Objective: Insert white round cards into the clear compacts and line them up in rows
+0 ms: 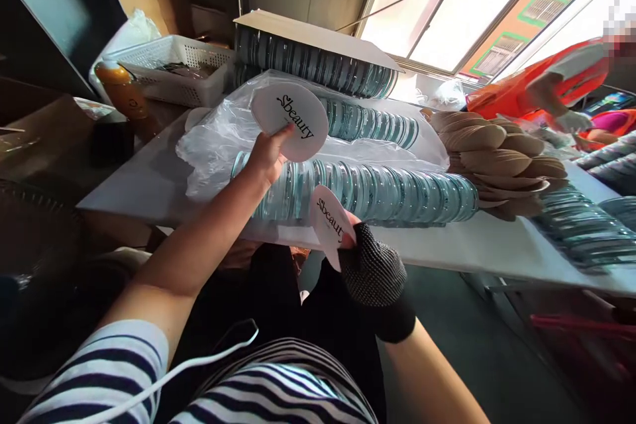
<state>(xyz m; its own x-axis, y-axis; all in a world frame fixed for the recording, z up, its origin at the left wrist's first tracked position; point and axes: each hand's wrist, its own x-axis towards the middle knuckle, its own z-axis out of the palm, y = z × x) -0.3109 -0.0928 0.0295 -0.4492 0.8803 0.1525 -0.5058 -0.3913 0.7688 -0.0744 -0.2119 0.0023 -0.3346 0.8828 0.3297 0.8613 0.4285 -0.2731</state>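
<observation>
Hands [268, 156] [370, 265] each hold a round lid [291, 120] [330, 222].

The upper disc [289, 121] is a round white card printed "Sbeauty" in black, face toward the camera, raised above the clear bag with its lower edge pinched. The lower disc [332, 224], same white print, tilts edge-on just before the table's front edge.

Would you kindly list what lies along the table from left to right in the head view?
Orange bottle → white basket → left hand with a white Sbeauty disc → tan oval pads → a co-worker's orange sleeve.
</observation>
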